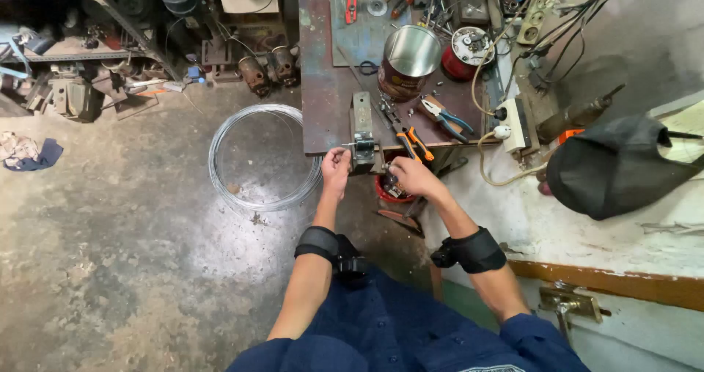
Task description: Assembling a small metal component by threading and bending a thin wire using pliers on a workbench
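Crowding a rusty workbench [323, 115], tools above concrete floor [117, 255]

Over on the concrete floor lies a big coil of thin silver wire [264, 158], loose and round. Up on the rusty brown workbench [323, 101] stands an open shiny metal can [408, 60], with blue-handled pliers [446, 117] just beside it and orange-handled pliers [408, 139] near the edge. A white power strip [515, 123] sits at the right, and a dark cloth bundle [614, 163] beyond.
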